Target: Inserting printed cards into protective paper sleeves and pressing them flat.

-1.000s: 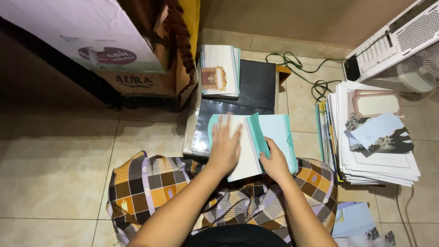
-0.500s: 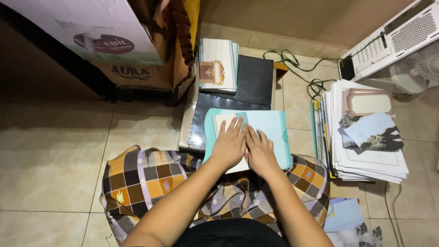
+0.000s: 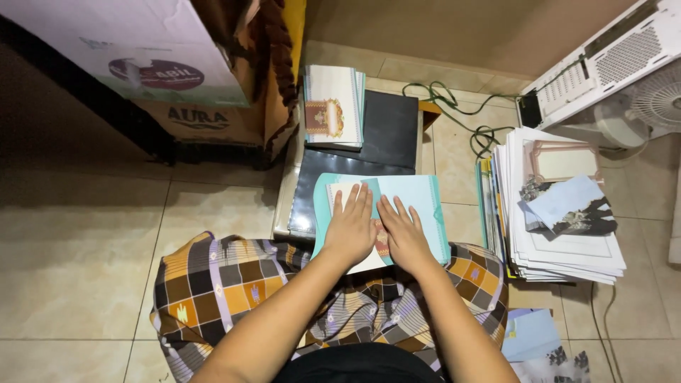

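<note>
Both forearms reached forward from the bottom of the view, bare, converging toward the centre. Left hand (image 3: pixel 351 228) lay flat, palm down, fingers extended and slightly spread, pointing away from the body. Right hand (image 3: pixel 404 234) pressed flat beside it, fingers likewise straight and fanned. Thumbs nearly met between them; wrists straight, nothing gripped.
</note>
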